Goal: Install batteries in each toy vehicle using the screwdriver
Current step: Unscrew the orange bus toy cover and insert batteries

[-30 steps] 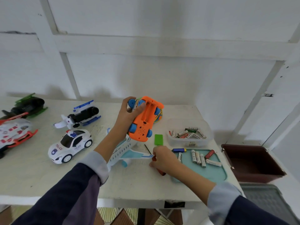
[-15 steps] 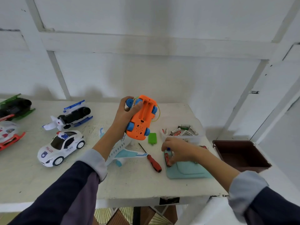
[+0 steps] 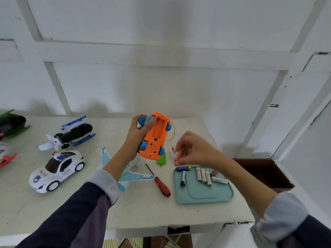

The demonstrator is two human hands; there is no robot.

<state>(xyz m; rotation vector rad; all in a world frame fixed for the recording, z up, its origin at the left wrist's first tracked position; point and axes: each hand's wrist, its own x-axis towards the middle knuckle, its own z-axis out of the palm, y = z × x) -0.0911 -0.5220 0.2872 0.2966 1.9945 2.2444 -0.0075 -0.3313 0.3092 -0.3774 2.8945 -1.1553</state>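
Head: orange car (image 3: 154,138); red battery (image 3: 179,154)

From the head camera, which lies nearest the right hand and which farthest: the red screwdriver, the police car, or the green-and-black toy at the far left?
Measured from the right hand:
1. Red screwdriver, just below and left of it, beside the teal tray.
2. Police car, well to the left, past the left arm.
3. Green-and-black toy, at the table's far left edge.

Glossy plastic orange car (image 3: 155,138); rough matt table (image 3: 146,213)
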